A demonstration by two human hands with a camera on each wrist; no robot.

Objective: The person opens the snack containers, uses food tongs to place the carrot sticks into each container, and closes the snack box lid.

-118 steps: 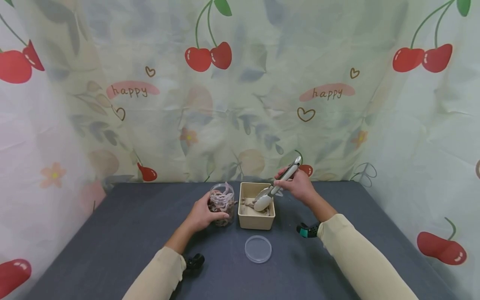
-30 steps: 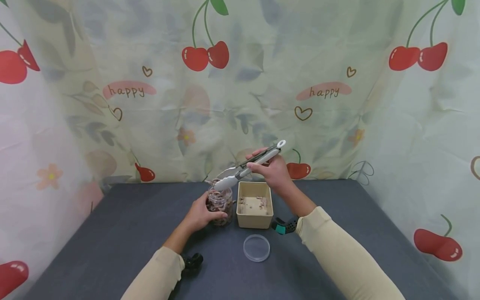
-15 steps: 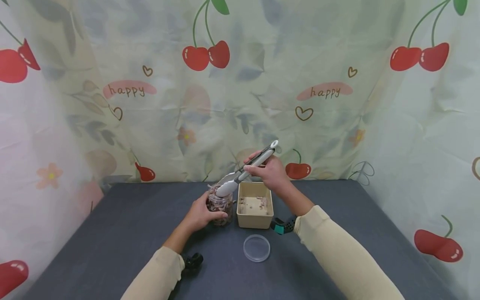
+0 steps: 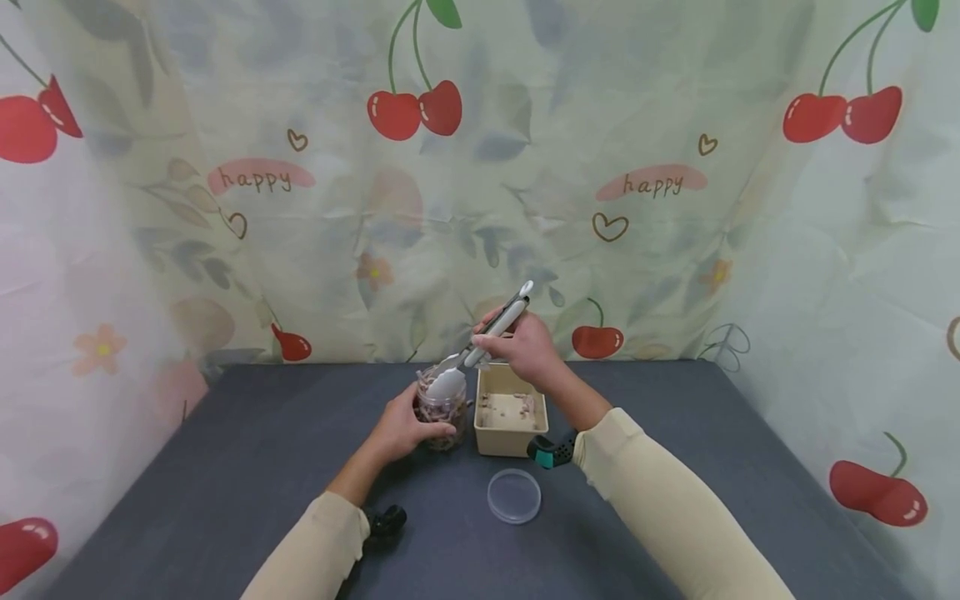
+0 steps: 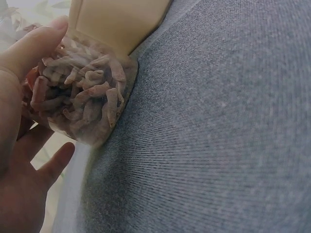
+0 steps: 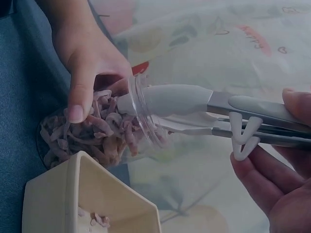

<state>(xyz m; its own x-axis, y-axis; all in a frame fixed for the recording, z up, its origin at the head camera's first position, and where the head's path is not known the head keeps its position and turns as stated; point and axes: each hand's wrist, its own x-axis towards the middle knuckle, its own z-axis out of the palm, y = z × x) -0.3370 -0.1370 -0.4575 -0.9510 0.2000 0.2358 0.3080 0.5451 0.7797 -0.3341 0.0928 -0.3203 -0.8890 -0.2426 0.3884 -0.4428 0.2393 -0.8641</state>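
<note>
A clear round jar (image 4: 452, 417) filled with pinkish-brown, curled, dried-looking strips (image 5: 92, 92) stands on the table. My left hand (image 4: 402, 427) grips it from the left, thumb along its near side. My right hand (image 4: 522, 346) holds white-and-metal tongs (image 4: 495, 331) by the handles, above the bin's back edge. In the right wrist view, the white tong heads (image 6: 170, 101) reach through the jar's mouth down among the strips. Right beside the jar sits a beige rectangular bin (image 4: 512, 442); a few small pieces (image 6: 99, 219) lie on its floor.
A clear round lid (image 4: 513, 497) lies flat on the dark grey cloth (image 4: 630, 508), in front of the bin. A printed curtain (image 4: 495, 208) with cherries hangs behind the table and at both sides.
The tongs have gone from inside the bin leftward to the jar, then down into its mouth, tilting steeper. Fewer strips lie in the bin. My left hand keeps its grip on the jar.
</note>
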